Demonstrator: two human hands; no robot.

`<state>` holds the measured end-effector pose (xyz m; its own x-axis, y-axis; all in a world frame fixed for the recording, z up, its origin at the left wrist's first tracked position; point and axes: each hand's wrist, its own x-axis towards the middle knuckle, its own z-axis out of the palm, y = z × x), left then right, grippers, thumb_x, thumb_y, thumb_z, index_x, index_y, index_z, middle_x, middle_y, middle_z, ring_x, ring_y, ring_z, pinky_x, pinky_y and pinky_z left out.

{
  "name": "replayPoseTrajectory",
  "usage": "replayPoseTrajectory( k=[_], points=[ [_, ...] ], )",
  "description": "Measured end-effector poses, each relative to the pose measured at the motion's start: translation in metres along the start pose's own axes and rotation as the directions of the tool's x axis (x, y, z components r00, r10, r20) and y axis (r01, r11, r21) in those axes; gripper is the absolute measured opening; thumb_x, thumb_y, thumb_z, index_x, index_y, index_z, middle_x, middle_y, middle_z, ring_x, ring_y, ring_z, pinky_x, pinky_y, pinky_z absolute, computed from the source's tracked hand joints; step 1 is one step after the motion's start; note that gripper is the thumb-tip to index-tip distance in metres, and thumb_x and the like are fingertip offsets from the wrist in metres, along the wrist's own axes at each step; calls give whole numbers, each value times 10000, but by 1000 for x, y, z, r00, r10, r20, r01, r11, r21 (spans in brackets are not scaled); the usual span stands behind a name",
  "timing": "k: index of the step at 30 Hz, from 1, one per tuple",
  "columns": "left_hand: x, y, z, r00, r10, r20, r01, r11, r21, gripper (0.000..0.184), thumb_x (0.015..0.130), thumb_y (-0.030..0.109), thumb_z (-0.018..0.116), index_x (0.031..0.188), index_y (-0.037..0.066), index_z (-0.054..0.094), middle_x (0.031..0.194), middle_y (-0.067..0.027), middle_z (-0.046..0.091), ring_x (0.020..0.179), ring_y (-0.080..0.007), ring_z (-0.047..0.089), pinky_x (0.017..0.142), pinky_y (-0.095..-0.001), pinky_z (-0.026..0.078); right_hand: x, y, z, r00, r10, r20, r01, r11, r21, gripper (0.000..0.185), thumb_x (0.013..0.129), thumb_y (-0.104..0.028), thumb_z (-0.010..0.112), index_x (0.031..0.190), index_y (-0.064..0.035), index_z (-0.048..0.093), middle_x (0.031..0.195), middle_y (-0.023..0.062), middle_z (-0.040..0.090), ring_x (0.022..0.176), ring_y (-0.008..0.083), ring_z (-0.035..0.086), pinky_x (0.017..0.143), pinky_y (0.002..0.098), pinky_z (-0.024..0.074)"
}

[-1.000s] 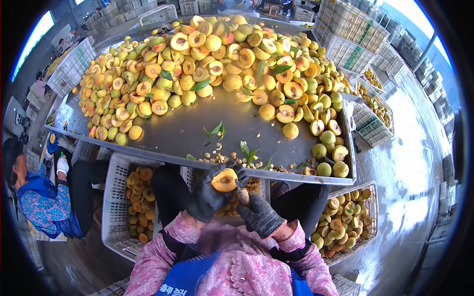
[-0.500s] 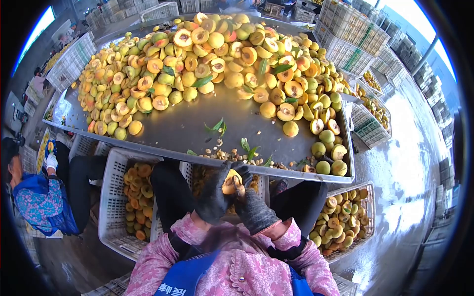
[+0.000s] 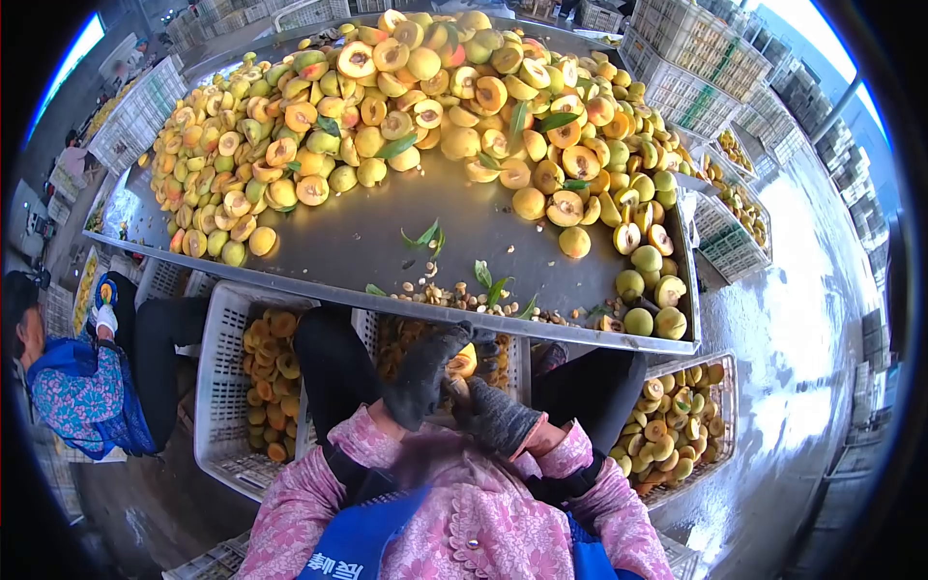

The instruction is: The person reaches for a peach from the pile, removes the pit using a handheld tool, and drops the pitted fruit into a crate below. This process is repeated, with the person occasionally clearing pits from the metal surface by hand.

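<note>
In my left hand, which wears a dark grey glove, a yellow peach half is gripped, its orange flesh partly showing between the fingers. My right hand, gloved too, is closed close against the fruit from below. Whatever its curled fingers hold is hidden. Both hands are over my lap, just short of the near rim of a metal table. Loose peach pits and green leaves lie along that rim.
A big heap of halved peaches covers the table's far side. Crates of peach halves stand left, between my knees and right. At far left a co-worker sits holding fruit. Stacked crates rise at back right.
The peach half has turned in my left hand and now shows less of its face. My right hand has shifted slightly down. The camera view has moved a little.
</note>
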<state>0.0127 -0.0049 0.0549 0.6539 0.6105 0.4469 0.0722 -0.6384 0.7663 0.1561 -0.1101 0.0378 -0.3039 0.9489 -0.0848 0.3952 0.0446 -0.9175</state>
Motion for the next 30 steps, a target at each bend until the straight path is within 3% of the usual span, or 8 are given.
replayPoseTrajectory(
  k=[5, 8, 10, 14, 18, 19, 22, 30],
  points=[
    [-9, -7, 9, 991, -133, -19, 131, 989, -73, 343, 861, 97, 502, 1181, -26, 494, 1148, -199, 562, 1073, -308, 548, 930, -389, 422, 0, -35, -22, 998, 20, 58, -34, 969, 245, 364, 838, -114, 522, 1186, -20, 474, 979, 188, 556, 881, 295, 543, 760, 337, 432],
    [-1, 6, 7, 993, -111, -35, 110, 993, -31, 317, 889, 107, 471, 1175, -25, 502, 1137, -189, 568, 1058, -281, 556, 925, -378, 425, -3, -42, -31, 990, 91, 110, -96, 994, 48, 513, 830, -110, 540, 1310, -18, 385, 1043, 220, 526, 856, 312, 558, 752, 340, 452],
    [7, 14, 7, 966, -258, -11, 241, 916, -322, 296, 914, 110, 438, 1169, -25, 508, 1128, -173, 573, 1043, -255, 559, 921, -365, 427, 0, -32, -20, 954, 299, 9, -299, 954, -12, 549, 828, -103, 544, 1335, -21, 350, 1069, 232, 500, 822, 322, 566, 730, 345, 463],
    [2, 9, 15, 900, -434, 43, 365, 695, -619, 295, 958, 127, 365, 1162, -23, 517, 1115, -131, 580, 1013, -201, 559, 906, -333, 434, 3, -22, -17, 983, 164, -77, -164, 986, 16, 386, 845, -94, 532, 1207, -9, 429, 969, 166, 531, 752, 279, 563, 670, 341, 471],
    [7, 25, 12, 942, -327, -69, 256, 839, -481, 323, 970, 168, 346, 1169, -22, 515, 1097, -110, 581, 1000, -179, 554, 893, -316, 442, 0, -37, -15, 981, 143, -132, -115, 974, 197, 260, 867, -141, 538, 1101, -34, 493, 806, 47, 546, 690, 136, 540, 586, 266, 436],
    [5, 22, 15, 923, -381, -60, 293, 794, -532, 324, 969, 173, 350, 1168, -21, 517, 1093, -107, 581, 999, -175, 552, 892, -315, 443, 2, -41, -14, 981, 65, -181, -31, 982, 185, 239, 870, -162, 546, 1077, -48, 511, 754, 12, 547, 658, 90, 529, 549, 240, 420],
    [10, 37, 10, 892, -447, -65, 292, 682, -670, 332, 964, 193, 362, 1159, -19, 527, 1096, -103, 575, 997, -171, 551, 892, -321, 446, 2, -69, -27, 898, 430, 94, -401, 713, 575, 270, 889, -125, 525, 1130, -10, 485, 872, 58, 547, 785, 122, 540, 654, 252, 457],
    [-11, -13, 19, 838, -477, 265, 320, 37, -947, 338, 934, 193, 403, 1177, -12, 519, 1135, -115, 564, 1041, -196, 545, 912, -330, 436, -5, -27, -10, 984, 176, -19, -147, 871, 469, 212, 900, -160, 523, 1099, -88, 509, 713, -53, 500, 548, 33, 474, 458, 200, 378]
  ],
)
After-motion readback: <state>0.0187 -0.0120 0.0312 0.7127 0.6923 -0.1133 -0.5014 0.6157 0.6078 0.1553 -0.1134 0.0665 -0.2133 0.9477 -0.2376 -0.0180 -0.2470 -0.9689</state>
